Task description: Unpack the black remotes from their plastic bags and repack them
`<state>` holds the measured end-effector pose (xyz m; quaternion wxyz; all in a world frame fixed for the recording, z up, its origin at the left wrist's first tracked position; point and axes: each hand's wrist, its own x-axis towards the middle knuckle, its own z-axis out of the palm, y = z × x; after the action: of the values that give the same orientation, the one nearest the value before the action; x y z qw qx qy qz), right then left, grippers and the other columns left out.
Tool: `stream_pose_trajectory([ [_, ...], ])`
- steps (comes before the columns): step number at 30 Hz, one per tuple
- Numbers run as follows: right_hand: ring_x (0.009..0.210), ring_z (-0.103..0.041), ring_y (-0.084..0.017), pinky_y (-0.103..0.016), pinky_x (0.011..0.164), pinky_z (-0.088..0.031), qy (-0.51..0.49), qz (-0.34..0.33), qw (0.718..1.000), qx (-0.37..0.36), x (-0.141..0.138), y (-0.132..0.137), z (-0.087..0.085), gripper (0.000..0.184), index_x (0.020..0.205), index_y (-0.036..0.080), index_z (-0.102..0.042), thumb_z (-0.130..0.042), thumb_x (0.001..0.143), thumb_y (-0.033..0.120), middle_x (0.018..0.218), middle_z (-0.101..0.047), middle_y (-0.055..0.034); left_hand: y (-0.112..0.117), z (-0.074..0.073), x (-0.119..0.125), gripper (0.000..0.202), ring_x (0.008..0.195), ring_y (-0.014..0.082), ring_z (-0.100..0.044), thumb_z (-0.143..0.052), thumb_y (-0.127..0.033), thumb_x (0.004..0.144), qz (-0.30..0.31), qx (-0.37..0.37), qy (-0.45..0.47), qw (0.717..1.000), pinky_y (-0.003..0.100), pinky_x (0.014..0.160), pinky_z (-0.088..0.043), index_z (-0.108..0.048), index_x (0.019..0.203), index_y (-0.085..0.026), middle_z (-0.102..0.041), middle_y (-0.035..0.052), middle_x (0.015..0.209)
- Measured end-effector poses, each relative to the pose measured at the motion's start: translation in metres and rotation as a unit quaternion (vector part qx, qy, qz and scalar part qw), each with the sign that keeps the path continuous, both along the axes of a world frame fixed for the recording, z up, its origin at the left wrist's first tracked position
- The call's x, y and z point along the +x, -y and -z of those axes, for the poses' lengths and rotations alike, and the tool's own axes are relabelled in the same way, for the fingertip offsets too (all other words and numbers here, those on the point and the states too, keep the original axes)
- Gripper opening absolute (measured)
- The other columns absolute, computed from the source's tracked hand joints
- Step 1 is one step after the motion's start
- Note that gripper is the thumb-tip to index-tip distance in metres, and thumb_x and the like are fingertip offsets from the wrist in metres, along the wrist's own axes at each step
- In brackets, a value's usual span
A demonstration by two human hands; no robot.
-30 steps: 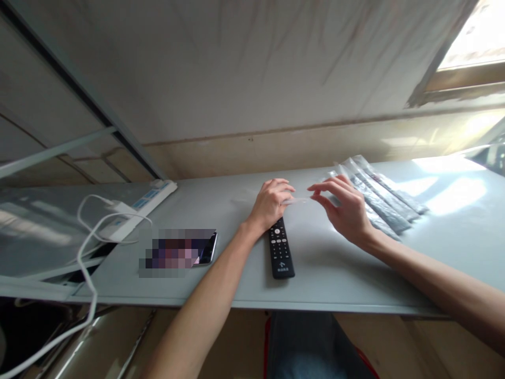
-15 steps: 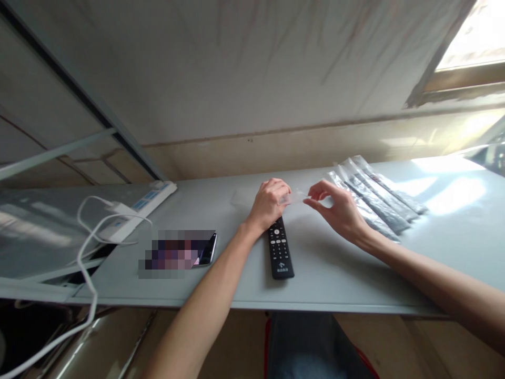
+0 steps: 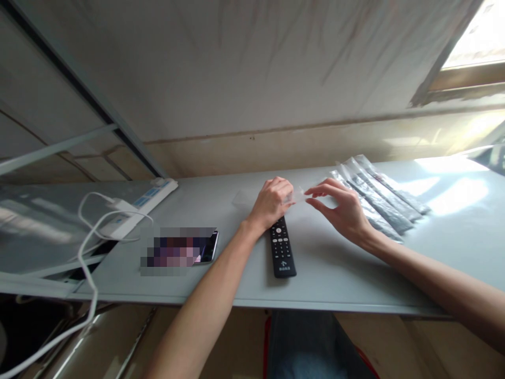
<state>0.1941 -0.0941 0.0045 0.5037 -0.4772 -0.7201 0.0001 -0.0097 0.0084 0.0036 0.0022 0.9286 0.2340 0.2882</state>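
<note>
My left hand (image 3: 272,202) is closed round a clear plastic sleeve (image 3: 299,195), whose end sticks out to the right of the fingers. Another part of the sleeve appears to show faintly behind the hand on the left. At the sleeve's right end is my right hand (image 3: 339,208), its thumb and forefinger stretched out with a small gap between the tips. A black remote control (image 3: 282,252) lies lengthwise on the table under my left hand, its upper end hidden by that hand.
Several dark remotes in clear sleeves (image 3: 379,200) lie side by side on the grey table (image 3: 323,284) at right. Left of my arm lies a phone (image 3: 207,247) with a blurred screen. A white power strip (image 3: 138,208) and a white cable (image 3: 89,279) occupy the left side.
My right thumb and forefinger, pinched at the sleeve's end before, have straightened and parted slightly. My left hand keeps its hold, and the remote stays in place.
</note>
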Motion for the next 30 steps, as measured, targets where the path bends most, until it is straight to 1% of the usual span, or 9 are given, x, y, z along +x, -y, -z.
stream_pose_trajectory([
  [5, 0.089, -0.07, -0.023, -0.04, 0.083, -0.056, 0.005, -0.008, 1.0, 0.014, 0.001, 0.0, 0.0, 0.006, 0.096, 0.024, -0.076, -0.072, 0.1, 0.022, 0.094, -0.075, -0.0048, 0.0, -0.001, 0.0, 0.014, 0.113, 0.0251, -0.064, -0.08, -0.023, 0.096, -0.009, 0.012, -0.016, 1.0, 0.038, 0.101, -0.046, -0.067, 0.099, -0.019, -0.076, 0.0067, 0.111],
  [9, 0.092, -0.071, -0.025, -0.042, 0.084, -0.058, 0.028, -0.016, 0.999, 0.022, -0.001, 0.0, 0.0, 0.006, 0.102, 0.025, -0.079, -0.074, 0.099, 0.024, 0.101, -0.077, -0.0065, 0.001, -0.002, 0.0, 0.009, 0.111, 0.0249, -0.064, -0.073, -0.026, 0.102, -0.015, 0.021, -0.022, 0.999, 0.037, 0.1, -0.047, -0.069, 0.1, -0.018, -0.076, 0.0071, 0.109],
  [13, 0.095, -0.072, -0.026, -0.045, 0.087, -0.06, 0.044, -0.013, 0.999, 0.016, 0.001, -0.003, 0.004, 0.016, 0.114, 0.024, -0.08, -0.075, 0.099, 0.027, 0.107, -0.078, -0.0085, 0.002, -0.002, 0.001, 0.017, 0.111, 0.0248, -0.065, -0.06, -0.03, 0.109, -0.012, 0.015, -0.018, 1.0, 0.037, 0.099, -0.047, -0.07, 0.102, -0.018, -0.077, 0.007, 0.109],
  [16, 0.096, -0.071, -0.026, -0.046, 0.088, -0.06, 0.052, -0.015, 0.998, 0.01, 0.002, -0.004, 0.007, 0.019, 0.117, 0.024, -0.08, -0.075, 0.099, 0.029, 0.108, -0.078, -0.009, 0.004, -0.002, 0.001, 0.018, 0.114, 0.0245, -0.066, -0.053, -0.019, 0.11, -0.005, 0.0, -0.016, 1.0, 0.039, 0.102, -0.049, -0.07, 0.116, -0.019, -0.078, 0.0067, 0.116],
  [19, 0.097, -0.072, -0.026, -0.046, 0.088, -0.061, 0.052, -0.027, 0.998, 0.01, 0.001, -0.002, 0.005, 0.021, 0.12, 0.025, -0.08, -0.074, 0.1, 0.029, 0.11, -0.077, -0.0089, 0.005, -0.001, 0.001, 0.034, 0.116, 0.025, -0.067, -0.048, -0.006, 0.104, 0.001, -0.019, -0.022, 1.0, 0.041, 0.104, -0.052, -0.068, 0.129, -0.02, -0.078, 0.0074, 0.122],
  [23, 0.102, -0.072, -0.025, -0.045, 0.093, -0.062, 0.028, -0.036, 0.999, 0.0, -0.002, 0.004, -0.001, 0.043, 0.144, 0.03, -0.071, -0.07, 0.101, 0.026, 0.117, -0.074, -0.0086, 0.005, 0.001, 0.0, 0.055, 0.12, 0.0248, -0.069, -0.041, 0.005, 0.095, 0.009, -0.046, -0.009, 0.999, 0.04, 0.104, -0.056, -0.064, 0.138, -0.021, -0.077, 0.0082, 0.128],
  [25, 0.106, -0.073, -0.025, -0.045, 0.096, -0.063, 0.023, -0.03, 0.999, -0.006, -0.003, 0.005, -0.002, 0.046, 0.147, 0.032, -0.068, -0.069, 0.102, 0.026, 0.121, -0.073, -0.0089, 0.005, 0.002, 0.0, 0.063, 0.123, 0.0239, -0.068, -0.039, 0.008, 0.09, 0.012, -0.054, 0.0, 0.998, 0.039, 0.106, -0.056, -0.062, 0.141, -0.022, -0.075, 0.0075, 0.132],
  [27, 0.11, -0.073, -0.027, -0.047, 0.097, -0.063, 0.024, -0.023, 0.999, -0.009, -0.003, 0.005, -0.003, 0.042, 0.143, 0.032, -0.071, -0.069, 0.102, 0.027, 0.125, -0.074, -0.0091, 0.005, 0.002, 0.0, 0.062, 0.124, 0.0239, -0.069, -0.04, 0.008, 0.091, 0.01, -0.053, 0.0, 0.999, 0.04, 0.106, -0.056, -0.061, 0.141, -0.023, -0.075, 0.0075, 0.133],
  [30, 0.109, -0.075, -0.027, -0.049, 0.098, -0.063, 0.02, -0.017, 1.0, -0.012, -0.003, 0.003, -0.003, 0.037, 0.138, 0.03, -0.072, -0.069, 0.101, 0.026, 0.122, -0.078, -0.0085, 0.006, 0.001, 0.001, 0.043, 0.121, 0.0252, -0.069, -0.051, -0.005, 0.1, 0.014, -0.049, -0.01, 0.999, 0.041, 0.105, -0.056, -0.062, 0.137, -0.024, -0.076, 0.0074, 0.128],
])
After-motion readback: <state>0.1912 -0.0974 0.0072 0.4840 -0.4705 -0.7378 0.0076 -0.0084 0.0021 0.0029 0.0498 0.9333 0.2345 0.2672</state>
